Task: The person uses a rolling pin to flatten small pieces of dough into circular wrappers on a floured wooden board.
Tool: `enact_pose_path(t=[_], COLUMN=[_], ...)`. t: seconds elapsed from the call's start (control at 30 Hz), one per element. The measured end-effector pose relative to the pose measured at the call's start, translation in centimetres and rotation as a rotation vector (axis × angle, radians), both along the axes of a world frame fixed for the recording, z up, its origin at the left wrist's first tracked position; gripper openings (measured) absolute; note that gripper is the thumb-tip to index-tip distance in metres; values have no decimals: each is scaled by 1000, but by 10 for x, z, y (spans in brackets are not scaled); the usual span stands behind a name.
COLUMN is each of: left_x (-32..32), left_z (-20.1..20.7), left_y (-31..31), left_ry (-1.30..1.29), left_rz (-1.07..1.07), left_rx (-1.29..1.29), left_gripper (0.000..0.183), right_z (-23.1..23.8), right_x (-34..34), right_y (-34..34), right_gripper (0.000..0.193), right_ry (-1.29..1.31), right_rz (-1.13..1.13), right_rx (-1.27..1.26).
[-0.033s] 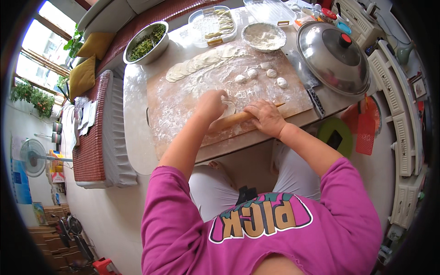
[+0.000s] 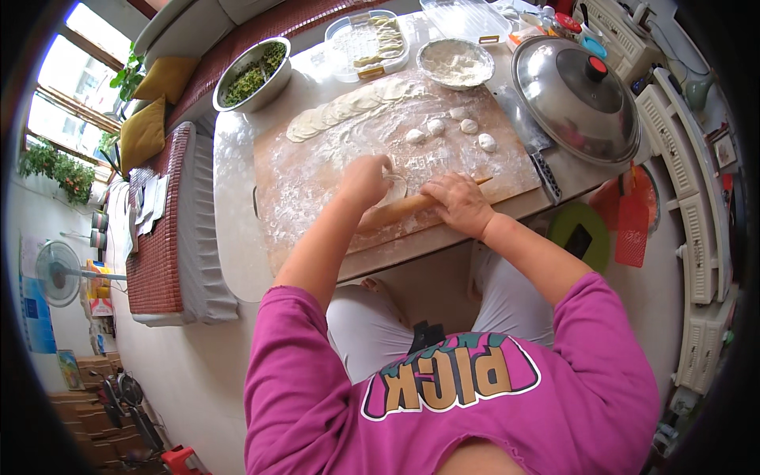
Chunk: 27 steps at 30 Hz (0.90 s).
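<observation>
A flattened round of dough (image 2: 398, 188) lies on the floured wooden board (image 2: 289, 186). My left hand (image 2: 366, 182) is closed at its left edge, the fingertips partly hidden. Across the near side of the round lies a wooden rolling pin (image 2: 402, 209), its tapered right end sticking out past my right hand (image 2: 459, 203). That hand is curled over the pin and grips it. Farther back on the board, several thin dough wrappers (image 2: 348, 112) overlap in a row. Several small dough balls (image 2: 436, 127) sit to the right of them.
Behind the board stand a metal bowl of chopped green filling (image 2: 279, 79), a plastic box of dumplings (image 2: 332, 55) and a bowl of flour (image 2: 455, 63). A cleaver (image 2: 545, 176) lies at the board's right edge, beside a large domed lid (image 2: 554, 103).
</observation>
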<state>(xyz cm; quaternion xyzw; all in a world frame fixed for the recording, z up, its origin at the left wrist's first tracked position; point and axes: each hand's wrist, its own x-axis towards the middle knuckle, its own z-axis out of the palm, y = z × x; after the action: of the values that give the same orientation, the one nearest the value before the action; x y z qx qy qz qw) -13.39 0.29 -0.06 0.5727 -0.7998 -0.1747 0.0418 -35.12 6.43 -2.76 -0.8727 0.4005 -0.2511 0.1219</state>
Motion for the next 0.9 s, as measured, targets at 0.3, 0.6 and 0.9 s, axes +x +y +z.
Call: enact_pose_path(t=[0.3, 0.6, 0.9], left_x=[43, 77, 17], left_z=[-12, -13, -18], left_y=[-11, -30, 8], left_ry=[724, 58, 750], left_rz=[275, 440, 422], left_rx=[122, -495, -124], left_gripper=[17, 14, 9], right_z=[6, 7, 6], right_x=[-8, -11, -12], right_y=[17, 22, 25], right_gripper=[33, 37, 35], right_ry=[-55, -8, -22], right_rz=[38, -28, 12], right_rx=[-104, -28, -78])
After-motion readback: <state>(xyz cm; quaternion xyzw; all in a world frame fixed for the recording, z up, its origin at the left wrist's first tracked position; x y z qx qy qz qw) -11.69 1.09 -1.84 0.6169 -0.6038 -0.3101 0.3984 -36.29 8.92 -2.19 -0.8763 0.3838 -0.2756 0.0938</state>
